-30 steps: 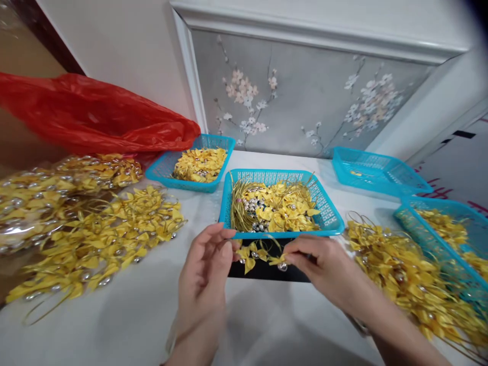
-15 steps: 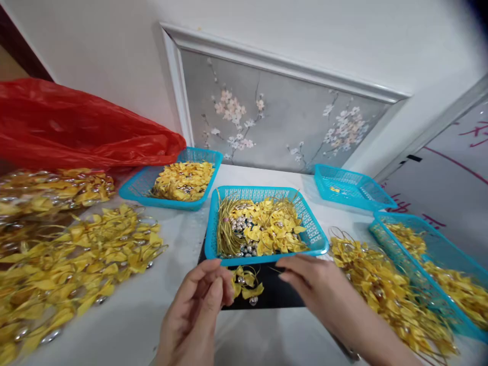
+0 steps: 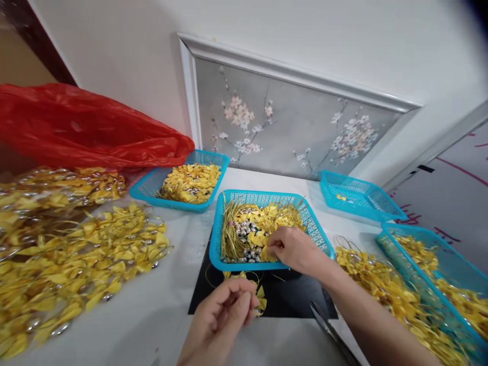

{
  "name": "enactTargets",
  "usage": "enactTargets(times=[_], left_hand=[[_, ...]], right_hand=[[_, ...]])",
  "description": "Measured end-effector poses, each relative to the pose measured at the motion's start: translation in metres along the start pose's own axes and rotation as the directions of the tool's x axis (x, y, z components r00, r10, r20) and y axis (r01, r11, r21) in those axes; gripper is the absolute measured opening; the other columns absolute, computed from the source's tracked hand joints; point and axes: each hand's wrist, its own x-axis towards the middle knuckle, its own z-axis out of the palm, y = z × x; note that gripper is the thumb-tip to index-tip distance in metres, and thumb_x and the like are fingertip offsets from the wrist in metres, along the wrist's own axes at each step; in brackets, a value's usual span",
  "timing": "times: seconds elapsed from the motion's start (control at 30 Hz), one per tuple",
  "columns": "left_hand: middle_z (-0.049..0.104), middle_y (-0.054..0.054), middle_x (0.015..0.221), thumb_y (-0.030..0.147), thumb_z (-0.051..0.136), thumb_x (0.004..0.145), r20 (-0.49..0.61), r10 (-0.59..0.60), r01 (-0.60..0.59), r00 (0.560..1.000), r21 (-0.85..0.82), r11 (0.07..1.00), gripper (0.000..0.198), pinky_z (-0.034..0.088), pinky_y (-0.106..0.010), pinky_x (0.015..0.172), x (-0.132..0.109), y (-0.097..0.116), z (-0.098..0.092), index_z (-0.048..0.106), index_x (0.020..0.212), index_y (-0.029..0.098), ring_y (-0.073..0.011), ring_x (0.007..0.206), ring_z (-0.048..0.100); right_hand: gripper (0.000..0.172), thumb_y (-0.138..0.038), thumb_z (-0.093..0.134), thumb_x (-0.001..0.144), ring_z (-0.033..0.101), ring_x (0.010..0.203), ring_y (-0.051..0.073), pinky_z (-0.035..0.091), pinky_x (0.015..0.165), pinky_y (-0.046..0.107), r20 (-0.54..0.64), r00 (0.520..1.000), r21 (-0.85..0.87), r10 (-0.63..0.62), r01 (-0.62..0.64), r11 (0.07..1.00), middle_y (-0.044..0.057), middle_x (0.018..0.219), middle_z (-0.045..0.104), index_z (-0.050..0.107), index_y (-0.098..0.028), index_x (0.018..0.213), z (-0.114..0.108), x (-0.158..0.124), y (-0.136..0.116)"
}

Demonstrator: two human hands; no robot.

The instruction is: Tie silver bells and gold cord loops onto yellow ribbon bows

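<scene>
Some petals (image 3: 261, 303) behind left fingers (image 3: 241, 285)

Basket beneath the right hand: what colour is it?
Bright blue; the basket shows best in the head view.

- Grey floral panel (image 3: 282, 122), its blossoms white and pale pink, edged by white moulding (image 3: 297, 68).
- Plain white wall (image 3: 335, 35) above and around the panel.
- Right of the panel, a whitish board (image 3: 465, 178) with magenta writing.
- Far left of the panel, a dark brown strip (image 3: 46, 40).
- Below the panel, a white counter (image 3: 186, 244), softly shadowed.
</scene>
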Motion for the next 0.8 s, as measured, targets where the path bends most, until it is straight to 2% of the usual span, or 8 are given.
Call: enactTargets(times=[0.13, 0.23, 0.37, 0.47, 0.53, 0.6, 0.73, 0.8], left_hand=[[0.067, 0.001, 0.071, 0.049, 0.074, 0.078, 0.002, 0.017, -0.017, 1.000, 0.031, 0.999, 0.026, 0.047, -0.019, 0.067, -0.001, 0.002, 0.002, 0.075, 0.083, 0.023, -0.0125, 0.069, 0.057], [0.067, 0.001, 0.072, 0.047, 0.073, 0.080, 0.024, 0.035, -0.035, 0.999, 0.034, 0.999, 0.024, 0.047, -0.019, 0.067, -0.003, 0.002, 0.002, 0.074, 0.084, 0.023, -0.0123, 0.068, 0.057], [0.066, 0.001, 0.073, 0.042, 0.070, 0.085, 0.056, 0.052, -0.055, 0.997, 0.042, 0.998, 0.020, 0.048, -0.020, 0.068, -0.004, 0.002, 0.002, 0.073, 0.089, 0.023, -0.0121, 0.069, 0.058], [0.071, -0.002, 0.093, 0.040, 0.069, 0.086, 0.057, 0.036, -0.037, 0.998, 0.018, 0.999, 0.021, 0.052, -0.023, 0.075, -0.005, 0.000, 0.004, 0.071, 0.101, 0.025, -0.0135, 0.077, 0.064], [0.070, -0.004, 0.107, 0.039, 0.069, 0.086, 0.085, 0.034, -0.031, 0.996, -0.044, 0.999, 0.026, 0.055, -0.026, 0.078, -0.005, -0.003, 0.006, 0.068, 0.109, 0.027, -0.0153, 0.081, 0.068], [0.069, -0.005, 0.113, 0.037, 0.069, 0.087, 0.130, 0.055, -0.039, 0.990, -0.121, 0.992, 0.031, 0.057, -0.028, 0.078, -0.005, -0.007, 0.008, 0.066, 0.117, 0.030, -0.0169, 0.083, 0.070], [0.067, -0.003, 0.116, 0.025, 0.072, 0.086, 0.215, 0.187, -0.137, 0.959, -0.231, 0.963, 0.041, 0.057, -0.025, 0.078, -0.007, -0.010, 0.008, 0.063, 0.124, 0.037, -0.0157, 0.086, 0.069], [0.067, -0.002, 0.115, 0.024, 0.071, 0.087, 0.276, 0.239, -0.176, 0.931, -0.236, 0.956, 0.039, 0.056, -0.023, 0.077, -0.008, -0.008, 0.007, 0.064, 0.123, 0.038, -0.0146, 0.088, 0.068]], right_hand=[[0.013, -0.023, 0.067, 0.081, 0.051, 0.063, 0.013, 0.040, 0.063, 0.028, -0.036, 0.999, 0.238, -0.002, 0.011, 0.971, 0.000, 0.070, 0.063, 0.066, -0.018, 0.069, -0.018, -0.005, 0.018], [0.020, -0.038, 0.066, 0.084, 0.044, 0.057, 0.013, 0.034, 0.055, 0.027, -0.057, 0.998, 0.474, 0.041, -0.009, 0.881, -0.002, 0.064, 0.055, 0.064, -0.019, 0.076, -0.030, -0.016, 0.027], [0.032, -0.050, 0.063, 0.087, 0.044, 0.060, 0.011, 0.035, 0.055, 0.024, -0.019, 0.998, 0.768, 0.057, -0.022, 0.641, -0.002, 0.070, 0.053, 0.055, -0.020, 0.082, -0.034, -0.035, 0.022], [0.032, -0.048, 0.067, 0.086, 0.047, 0.063, 0.010, 0.038, 0.056, 0.022, 0.024, 0.999, 0.906, 0.034, -0.037, 0.423, -0.003, 0.074, 0.050, 0.050, -0.021, 0.083, -0.031, -0.050, 0.007], [0.031, -0.045, 0.070, 0.085, 0.045, 0.061, 0.009, 0.038, 0.055, 0.020, 0.059, 0.998, 0.954, 0.018, -0.062, 0.292, -0.004, 0.072, 0.046, 0.049, -0.022, 0.084, -0.026, -0.059, -0.004], [0.030, -0.043, 0.072, 0.083, 0.043, 0.058, 0.007, 0.037, 0.054, 0.019, 0.089, 0.996, 0.979, -0.001, -0.087, 0.185, -0.006, 0.069, 0.042, 0.050, -0.022, 0.084, -0.019, -0.066, -0.013], [0.020, -0.032, 0.071, 0.086, 0.041, 0.057, 0.006, 0.035, 0.052, 0.018, 0.188, 0.977, 0.977, -0.099, -0.196, -0.085, -0.006, 0.067, 0.042, 0.055, -0.020, 0.085, -0.001, -0.078, -0.025], [0.013, -0.028, 0.065, 0.092, 0.043, 0.058, 0.007, 0.037, 0.055, 0.019, 0.189, 0.973, 0.971, -0.131, -0.206, -0.123, -0.005, 0.067, 0.045, 0.057, -0.019, 0.086, 0.005, -0.083, -0.028]])
